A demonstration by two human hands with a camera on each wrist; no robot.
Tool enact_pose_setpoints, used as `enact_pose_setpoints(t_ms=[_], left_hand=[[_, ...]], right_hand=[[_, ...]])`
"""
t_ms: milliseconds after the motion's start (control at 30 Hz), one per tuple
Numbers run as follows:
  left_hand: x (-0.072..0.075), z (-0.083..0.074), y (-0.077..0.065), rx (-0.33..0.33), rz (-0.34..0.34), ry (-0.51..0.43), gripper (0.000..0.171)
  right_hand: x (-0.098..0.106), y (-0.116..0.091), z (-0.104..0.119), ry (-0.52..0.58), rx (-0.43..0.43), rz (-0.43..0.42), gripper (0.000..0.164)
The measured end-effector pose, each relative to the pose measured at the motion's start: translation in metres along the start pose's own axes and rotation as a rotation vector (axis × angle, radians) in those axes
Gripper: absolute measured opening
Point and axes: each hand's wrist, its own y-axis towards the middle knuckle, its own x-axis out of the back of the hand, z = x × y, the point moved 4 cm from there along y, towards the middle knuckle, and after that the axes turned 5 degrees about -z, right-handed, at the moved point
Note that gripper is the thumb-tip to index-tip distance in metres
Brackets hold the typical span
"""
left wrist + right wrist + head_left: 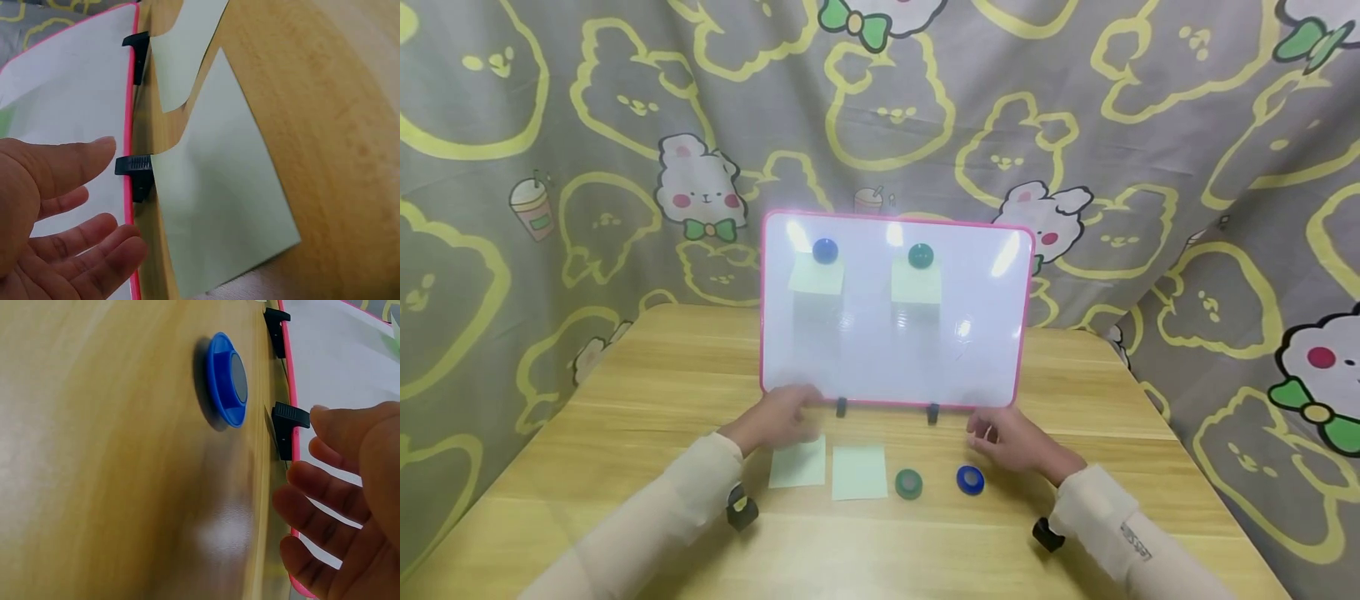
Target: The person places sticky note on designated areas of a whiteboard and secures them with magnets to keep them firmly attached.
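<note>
In the head view, the left hand is hovering left of center in the lower half of the frame, by the lower left corner of a pink-edged whiteboard, and is blurring slightly. Its fingers are spreading in a loose curve, with the thumb standing apart from them. The right hand is hovering at lower right of center, by the board's other bottom corner; its fingers are curving loosely, with gaps showing between them. Whether either hand is touching the board, I cannot tell. Along the lower middle of the frame, a left paper sheet, a right paper sheet, a green magnet and a blue magnet are lying in a row on the wooden tabletop, both magnets showing gray discs. The left hand is partly covering the left sheet's top, while the blue magnet is lying just below the right hand. On the board, a round blue magnet and a round green magnet are each holding a pale note. Two black feet are supporting the board, and a patterned curtain is filling the upper frame.
</note>
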Motion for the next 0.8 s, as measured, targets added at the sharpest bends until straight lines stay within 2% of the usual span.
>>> enact_pose_setpoints(t_ms=[200,367,533,667,800], left_hand=[[-0.003,0.004,-0.008,0.036,0.053,0.023,0.053],[-0.009,0.006,-0.011,0.057,0.095,-0.008,0.053],[-0.016,0.010,-0.012,0.096,0.124,0.020,0.052],[-0.016,0.011,-0.013,0.073,0.116,0.045,0.050],[-0.016,0.010,-0.013,0.031,0.109,0.075,0.040]], right_hand=[[-0.004,-0.007,0.002,0.019,0.001,0.048,0.013],[-0.011,-0.012,0.001,0.034,0.015,0.088,0.017],[-0.017,-0.014,-0.002,0.030,0.003,0.106,0.022],[-0.019,-0.015,-0.003,0.021,-0.014,0.115,0.025],[-0.020,-0.016,-0.003,0.028,-0.025,0.117,0.026]])
